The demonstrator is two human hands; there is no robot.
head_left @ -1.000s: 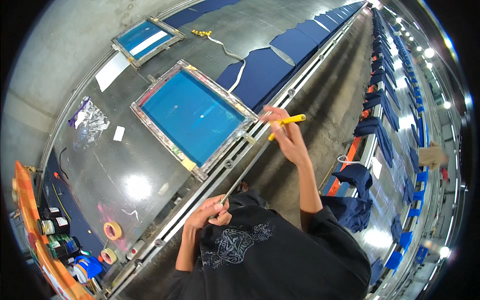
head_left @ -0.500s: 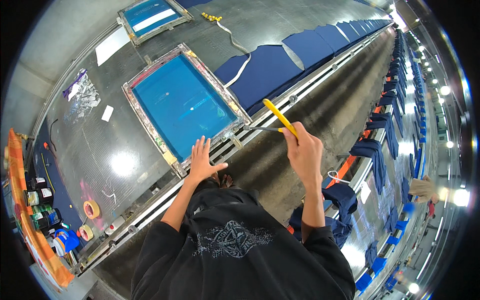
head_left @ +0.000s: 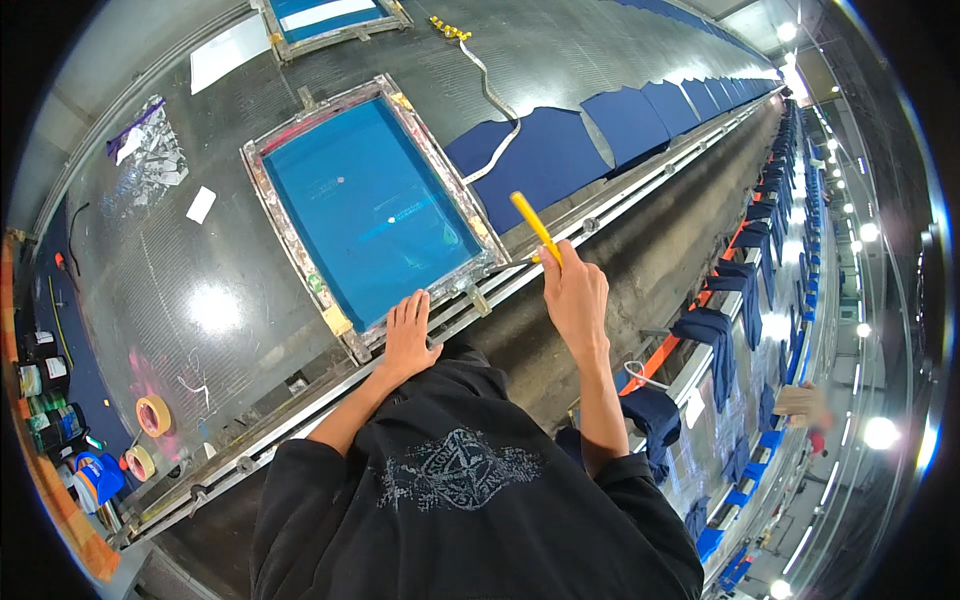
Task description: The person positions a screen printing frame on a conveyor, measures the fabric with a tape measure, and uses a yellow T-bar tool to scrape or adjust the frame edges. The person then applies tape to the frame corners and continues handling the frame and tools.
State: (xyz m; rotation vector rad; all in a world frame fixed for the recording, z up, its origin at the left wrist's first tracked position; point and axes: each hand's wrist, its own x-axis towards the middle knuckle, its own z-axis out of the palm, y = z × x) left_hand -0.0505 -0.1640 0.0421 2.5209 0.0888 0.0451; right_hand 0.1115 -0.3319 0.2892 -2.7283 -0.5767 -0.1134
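Head view. The left hand (head_left: 408, 335) lies flat and open, fingers spread, on the near edge of the printing table (head_left: 180, 290), touching the near frame bar of the blue-meshed screen frame (head_left: 370, 210). The right hand (head_left: 575, 295) is closed around a yellow-handled tool (head_left: 535, 228); the handle rises up and to the left out of the fist, and the working end is hidden behind the fingers, so its kind cannot be told. This hand hovers over the metal rail (head_left: 600, 215) along the table's near edge, just beside the frame's near right corner.

The screen frame lies flat on the table, close to the near edge, with taped corners. A second frame (head_left: 330, 20) lies at the far edge. Dark blue fabric pieces (head_left: 560, 150) are laid in a row along the table to the right. Two tape rolls (head_left: 150, 415) and several jars (head_left: 45, 375) stand at the left end.

Judged step: the frame is being steadied by the left hand while the tool is brought to its near right corner or to the rail clamp there. The next move appears to call for firm downward pressure from the flat hand and an accurate placing of the tool tip at that corner, without shifting the frame.
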